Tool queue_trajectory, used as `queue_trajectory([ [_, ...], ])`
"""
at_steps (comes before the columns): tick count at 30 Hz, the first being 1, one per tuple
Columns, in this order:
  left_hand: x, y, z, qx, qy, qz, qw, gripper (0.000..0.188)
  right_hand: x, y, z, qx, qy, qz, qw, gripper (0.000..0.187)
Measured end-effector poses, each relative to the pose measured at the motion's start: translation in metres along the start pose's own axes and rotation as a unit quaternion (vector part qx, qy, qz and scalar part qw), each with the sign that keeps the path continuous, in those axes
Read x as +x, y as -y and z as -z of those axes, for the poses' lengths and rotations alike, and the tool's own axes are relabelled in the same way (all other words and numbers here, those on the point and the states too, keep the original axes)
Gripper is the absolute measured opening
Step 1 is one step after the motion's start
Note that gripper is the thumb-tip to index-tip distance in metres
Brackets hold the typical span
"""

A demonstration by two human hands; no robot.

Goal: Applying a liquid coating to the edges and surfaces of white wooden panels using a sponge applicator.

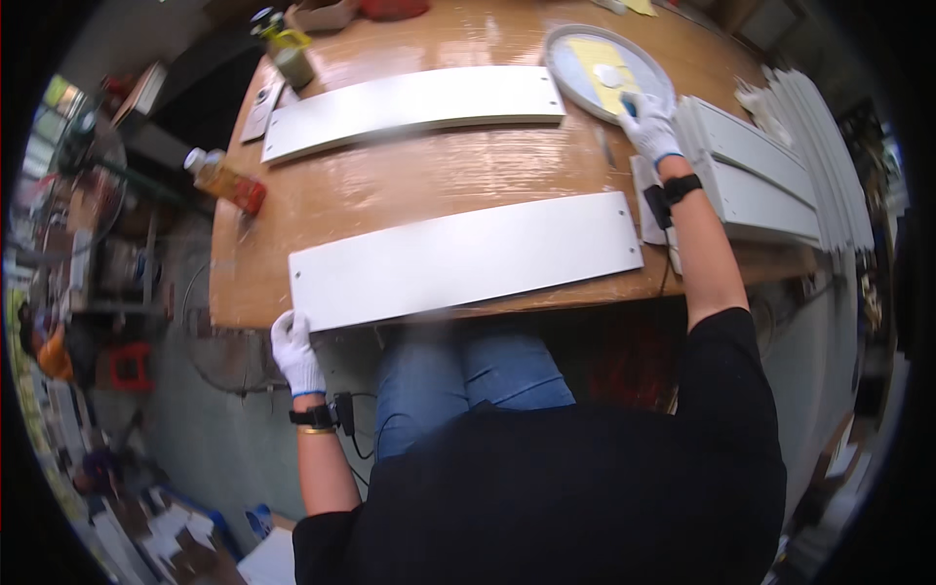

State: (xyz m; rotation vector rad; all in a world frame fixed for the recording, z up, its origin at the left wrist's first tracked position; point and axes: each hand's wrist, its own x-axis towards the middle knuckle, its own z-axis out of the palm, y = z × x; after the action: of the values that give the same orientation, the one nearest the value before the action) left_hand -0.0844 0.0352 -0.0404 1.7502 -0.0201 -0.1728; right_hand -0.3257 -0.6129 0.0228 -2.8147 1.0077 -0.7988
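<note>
A long white board [458, 258] with small holes at its ends lies at the table's near edge. My left hand [292, 343], in a white glove, is closed on its near left corner. My right hand [650, 127], gloved likewise, is at the near rim of a round grey tray [563, 76]. Its fingers are curled together, with a small bluish bit showing at the tips; what it is I cannot make out. In the tray lies a yellow sheet [588, 57] with a white blob [608, 75] on it.
More white boards [414, 97] lie farther back on the wooden table [390, 185]. Stacked white panels [756, 166] stand at the right. A bottle with orange contents [226, 181] and a yellow-topped bottle [291, 60] stand at the left. A red stool [130, 366] is on the floor.
</note>
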Motion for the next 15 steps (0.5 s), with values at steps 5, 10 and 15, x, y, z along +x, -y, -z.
queue_trajectory([
  [5,0.004,-0.009,-0.015,-0.055,0.014,0.032,0.998,0.024,0.001,-0.011,0.013,-0.086,0.119,-0.009,0.989,0.05],
  [10,0.026,0.044,0.008,-0.011,-0.006,-0.11,0.994,0.021,-0.027,0.066,0.052,-0.036,0.048,0.054,0.997,0.049],
  [15,0.012,0.026,0.012,-0.039,0.018,-0.02,0.999,0.023,-0.128,0.21,0.113,0.366,0.197,-0.038,0.909,0.031],
])
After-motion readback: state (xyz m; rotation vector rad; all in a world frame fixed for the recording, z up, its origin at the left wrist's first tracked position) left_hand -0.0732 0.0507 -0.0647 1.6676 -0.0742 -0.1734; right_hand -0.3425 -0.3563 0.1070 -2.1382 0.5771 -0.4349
